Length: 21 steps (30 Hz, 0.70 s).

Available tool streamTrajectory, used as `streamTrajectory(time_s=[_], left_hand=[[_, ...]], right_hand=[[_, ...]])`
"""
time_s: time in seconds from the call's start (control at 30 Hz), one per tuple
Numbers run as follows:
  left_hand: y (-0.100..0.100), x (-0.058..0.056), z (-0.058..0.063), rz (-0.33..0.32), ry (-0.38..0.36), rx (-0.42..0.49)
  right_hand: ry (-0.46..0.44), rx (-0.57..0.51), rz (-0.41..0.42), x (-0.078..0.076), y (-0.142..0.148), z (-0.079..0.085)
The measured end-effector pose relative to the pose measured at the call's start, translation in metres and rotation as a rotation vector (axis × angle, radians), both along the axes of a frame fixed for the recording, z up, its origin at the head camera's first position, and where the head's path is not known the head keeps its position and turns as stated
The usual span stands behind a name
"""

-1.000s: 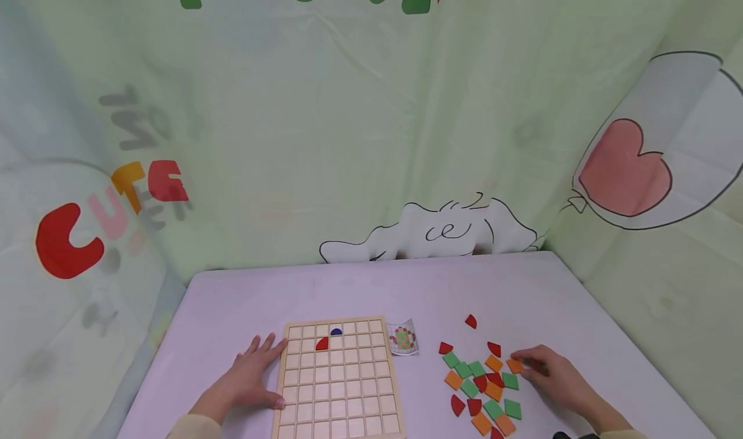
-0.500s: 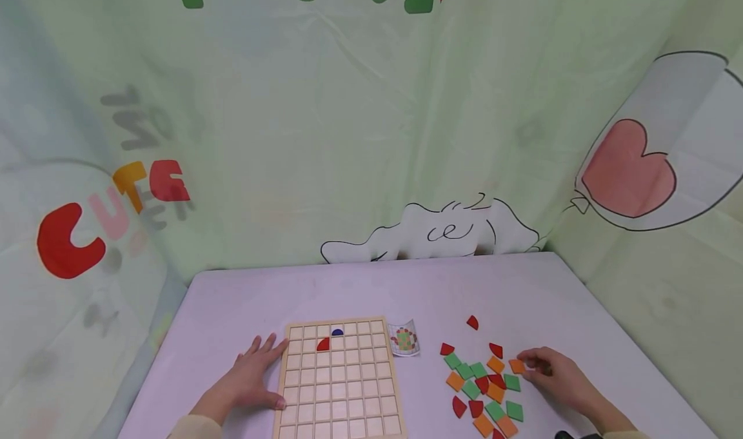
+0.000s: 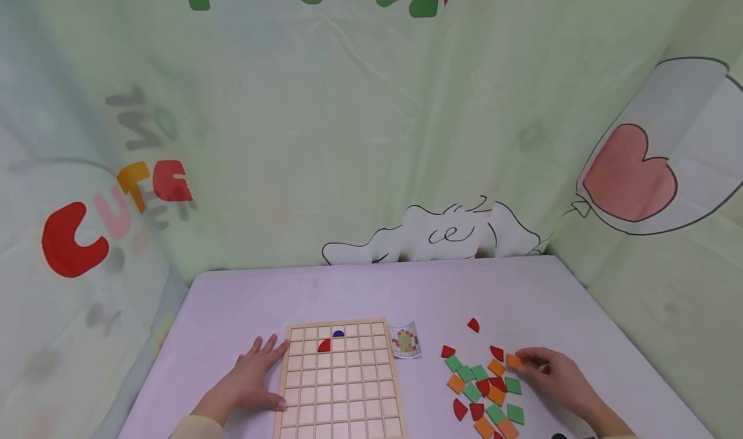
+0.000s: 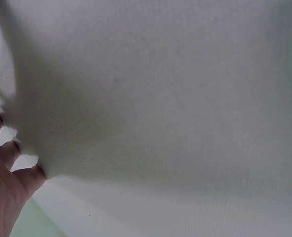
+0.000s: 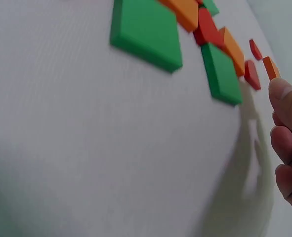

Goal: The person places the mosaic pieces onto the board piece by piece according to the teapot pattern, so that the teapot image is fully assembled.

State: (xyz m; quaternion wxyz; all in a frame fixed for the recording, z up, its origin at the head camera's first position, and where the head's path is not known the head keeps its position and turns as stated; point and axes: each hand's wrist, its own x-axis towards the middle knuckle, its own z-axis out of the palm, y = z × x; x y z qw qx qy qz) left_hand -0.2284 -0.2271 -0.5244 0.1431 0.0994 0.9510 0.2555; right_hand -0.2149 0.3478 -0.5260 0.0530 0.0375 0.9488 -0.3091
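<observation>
My left hand (image 3: 253, 378) lies spread at the left edge of a wooden grid board (image 3: 339, 393), its fingertips and thumb touching the frame. On the board sit a red quarter-circle tile (image 3: 325, 345) and a blue half-circle tile (image 3: 338, 333). On the right, my right hand (image 3: 551, 376) pinches an orange square tile (image 3: 513, 361) between thumb and finger. The right wrist view shows that orange tile (image 5: 271, 67) raised off the table at the fingertips. Beside it are loose green squares (image 3: 515, 414), orange squares (image 3: 484, 427) and red quarter-circles (image 3: 460, 409).
A small printed card (image 3: 405, 340) with a coloured grid pattern lies against the board's right side. One red quarter-circle (image 3: 473, 325) lies apart, behind the pile. A pale curtain (image 3: 261, 136) hangs behind the lilac-white table (image 3: 278, 291).
My right hand has picked up the orange square from the table and shifted it slightly up and left. My left hand stays on the board's edge. The head view has tilted slightly.
</observation>
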Motion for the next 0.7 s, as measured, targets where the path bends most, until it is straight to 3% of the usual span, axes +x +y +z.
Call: streamTrajectory(time_s=[0.37, 0.6, 0.7], left_hand=[[-0.001, 0.0, 0.0, -0.009, -0.001, -0.007], [0.0, 0.0, 0.0, 0.005, -0.004, -0.006], [0.0, 0.0, 0.001, 0.006, -0.006, -0.002]], right_hand=[[0.053, -0.082, 0.093, -0.015, -0.048, 0.016], [0.108, -0.126, 0.239, -0.027, -0.084, 0.022], [0.111, -0.131, 0.253, -0.033, -0.1, 0.025]])
